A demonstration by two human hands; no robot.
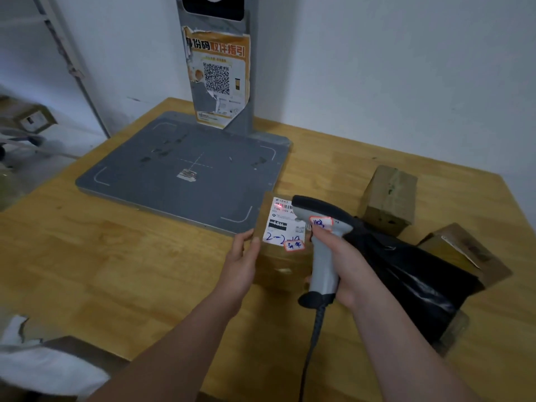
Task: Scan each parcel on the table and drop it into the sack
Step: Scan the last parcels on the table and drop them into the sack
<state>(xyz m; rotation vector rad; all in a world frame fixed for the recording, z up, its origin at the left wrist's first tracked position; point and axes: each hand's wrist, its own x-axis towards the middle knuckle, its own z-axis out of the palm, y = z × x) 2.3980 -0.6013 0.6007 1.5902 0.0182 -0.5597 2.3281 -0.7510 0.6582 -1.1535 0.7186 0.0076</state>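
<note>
Small brown cardboard parcel (pixel 275 265) under glossy tape, white shipping label (pixel 280 224) with blue handwriting facing up, red scan line across its barcode. Left hand (pixel 242 262) reaching in from below, thumb and fingers clamped on the parcel's left edge, over the wooden counter (pixel 116 256). Right hand (pixel 345 265) wrapped tight round the handle of a grey-and-black corded barcode scanner (pixel 322 224), nose aimed at the label. Parcel between both hands, touching the left, just beside the right, in front of the grey scanning platform (pixel 188 169).
</note>
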